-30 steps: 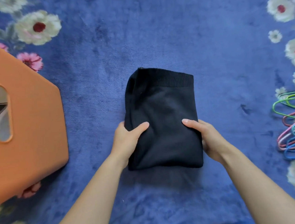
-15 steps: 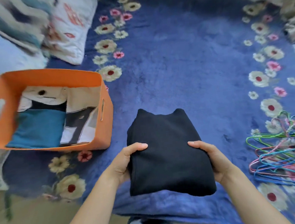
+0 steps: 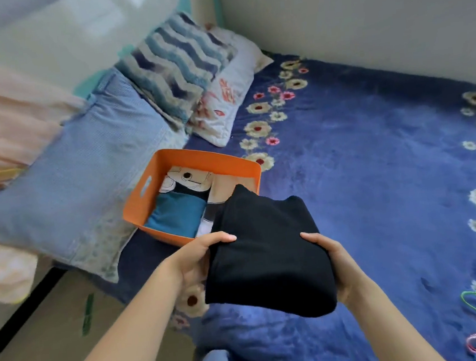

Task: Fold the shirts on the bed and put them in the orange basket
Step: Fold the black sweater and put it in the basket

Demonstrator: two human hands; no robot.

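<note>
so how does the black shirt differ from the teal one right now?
The black shirt is held up between the left hand and right hand; the teal shirt lies inside the orange basket. The black shirt is almost fully visible; the teal shirt is partly hidden behind the basket's near wall. Both are folded.

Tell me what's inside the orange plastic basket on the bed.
A folded teal shirt and a white shirt with a cartoon print lie in the orange plastic basket. The folded black shirt, held in the left hand and right hand, hides the basket's near right corner.
</note>
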